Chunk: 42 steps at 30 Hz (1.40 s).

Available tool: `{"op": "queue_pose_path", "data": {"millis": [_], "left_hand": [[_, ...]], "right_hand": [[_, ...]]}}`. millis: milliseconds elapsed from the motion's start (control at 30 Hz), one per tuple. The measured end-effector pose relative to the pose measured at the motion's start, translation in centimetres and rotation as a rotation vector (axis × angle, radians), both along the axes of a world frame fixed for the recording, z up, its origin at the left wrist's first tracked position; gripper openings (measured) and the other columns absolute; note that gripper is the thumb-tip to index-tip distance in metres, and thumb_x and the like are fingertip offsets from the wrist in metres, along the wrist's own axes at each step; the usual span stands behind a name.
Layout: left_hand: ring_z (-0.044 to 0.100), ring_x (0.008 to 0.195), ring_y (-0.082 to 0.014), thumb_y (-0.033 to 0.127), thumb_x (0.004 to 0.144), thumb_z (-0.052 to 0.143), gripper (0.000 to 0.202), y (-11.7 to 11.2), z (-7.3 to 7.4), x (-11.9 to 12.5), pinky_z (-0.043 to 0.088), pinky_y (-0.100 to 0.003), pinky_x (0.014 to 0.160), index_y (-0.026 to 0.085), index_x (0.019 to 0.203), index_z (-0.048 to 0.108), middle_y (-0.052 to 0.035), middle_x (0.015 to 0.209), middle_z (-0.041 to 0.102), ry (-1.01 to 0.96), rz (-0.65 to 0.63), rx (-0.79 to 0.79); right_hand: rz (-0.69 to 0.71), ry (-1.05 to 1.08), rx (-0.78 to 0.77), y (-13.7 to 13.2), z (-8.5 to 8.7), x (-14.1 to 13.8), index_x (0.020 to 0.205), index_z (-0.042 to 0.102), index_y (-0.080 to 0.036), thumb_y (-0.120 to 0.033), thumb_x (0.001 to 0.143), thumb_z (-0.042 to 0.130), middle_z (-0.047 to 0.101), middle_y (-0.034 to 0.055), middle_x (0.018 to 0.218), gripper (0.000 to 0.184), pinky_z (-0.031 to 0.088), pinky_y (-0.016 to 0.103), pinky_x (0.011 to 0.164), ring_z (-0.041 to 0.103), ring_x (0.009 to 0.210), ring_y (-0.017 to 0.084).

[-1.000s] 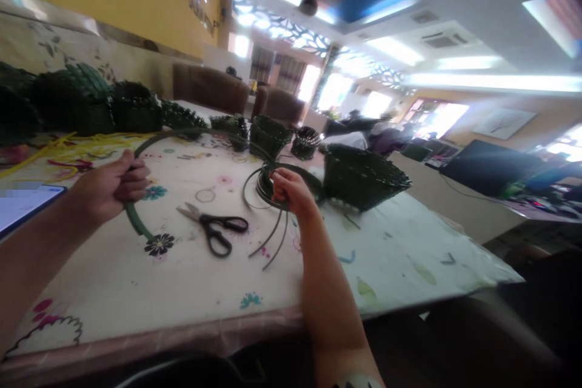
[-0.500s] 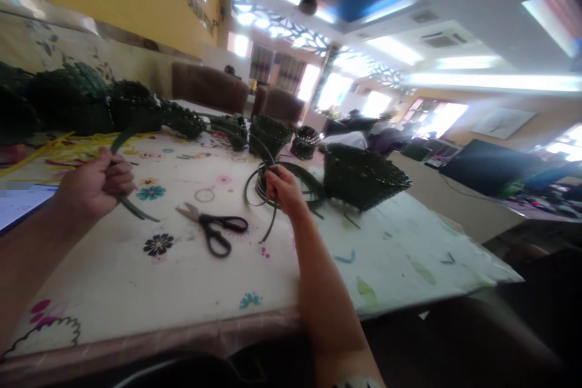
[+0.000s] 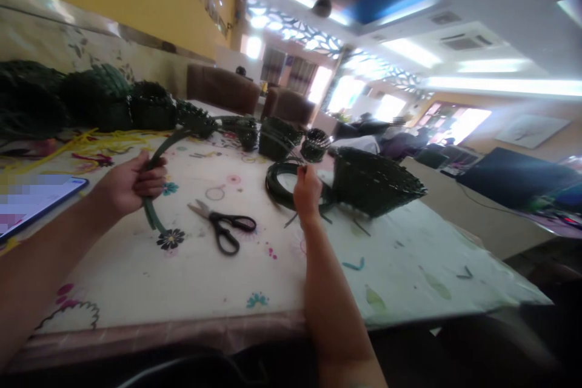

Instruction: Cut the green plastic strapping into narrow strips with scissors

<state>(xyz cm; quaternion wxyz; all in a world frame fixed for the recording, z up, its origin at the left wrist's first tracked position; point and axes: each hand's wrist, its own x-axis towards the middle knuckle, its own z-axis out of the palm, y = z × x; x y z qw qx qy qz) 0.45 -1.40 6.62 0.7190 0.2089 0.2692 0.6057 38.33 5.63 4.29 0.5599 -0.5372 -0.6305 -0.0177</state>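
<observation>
The left hand (image 3: pixel 136 183) has its grip closed around flat green strips (image 3: pixel 170 142) that arc toward the counter's (image 3: pixel 195 291) far side. The right hand (image 3: pixel 308 191) pinches thin strips (image 3: pixel 297 157) beside a green coil (image 3: pixel 278 191), left of a large woven basket (image 3: pixel 373 182); black-handled scissors (image 3: pixel 222 225) lie between, nearer.

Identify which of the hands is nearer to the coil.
Right. The right hand overlaps the coil in view; the left hand is well to the coil's left, gripping green strips.
</observation>
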Motion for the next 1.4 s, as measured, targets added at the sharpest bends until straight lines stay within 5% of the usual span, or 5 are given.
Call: {"op": "queue_pose_path", "data": {"millis": [200,367,600,800,1400], "left_hand": [[0.011,0.039,-0.0068,0.032,0.109,0.024,0.038,-0.3,0.2,0.4,0.008,-0.02,0.036,0.018,0.077,0.04,0.009,0.057,0.011,-0.073,0.059,0.117],[0.013,0.038,-0.007,0.035,0.11,0.021,0.042,-0.6,0.8,0.0,0.015,-0.02,0.035,0.018,0.076,0.039,0.0085,0.054,0.015,-0.133,0.213,0.187],[0.015,0.037,-0.0073,0.039,0.109,0.025,0.043,-1.4,1.7,0.6,0.019,-0.02,0.035,0.019,0.074,0.039,0.0082,0.053,0.018,-0.247,0.327,0.178],[0.023,0.036,-0.0064,0.036,0.11,0.028,0.041,-2.3,1.5,3.1,0.024,-0.019,0.036,0.018,0.075,0.04,0.0085,0.051,0.024,-0.192,0.301,0.2],[0.026,0.034,-0.0038,0.038,0.11,0.028,0.039,-2.5,0.3,5.1,0.025,-0.016,0.035,0.018,0.079,0.041,0.0095,0.049,0.031,-0.186,0.265,0.076]], "right_hand": [[0.143,0.027,-0.019,0.8,-0.9,-0.1,0.123,0.058,-0.018,-0.04,0.09,0.059,0.065,0.0104,0.1,0.039,0.05,0.041,0.088,0.062,0.091,0.024],[0.105,-0.116,0.142,-0.7,-1.0,-2.7,0.148,0.049,-0.021,-0.047,0.09,0.066,0.056,0.0182,0.136,0.065,0.037,0.058,0.114,0.048,0.131,0.035],[0.33,-0.269,0.268,-5.6,-0.8,-7.9,0.132,0.065,-0.023,-0.04,0.104,0.05,0.063,0.0154,0.128,0.037,0.046,0.044,0.111,0.058,0.125,0.028],[0.64,-0.507,-0.157,-8.5,-2.5,-12.1,0.132,0.062,-0.014,-0.029,0.107,0.047,0.075,0.0134,0.117,0.033,0.053,0.028,0.092,0.071,0.106,0.021],[0.756,-0.728,-0.391,-9.6,-2.4,-13.4,0.093,0.068,-0.017,-0.027,0.105,0.053,0.076,0.0054,0.088,0.023,0.035,0.023,0.066,0.063,0.076,0.013]]}}
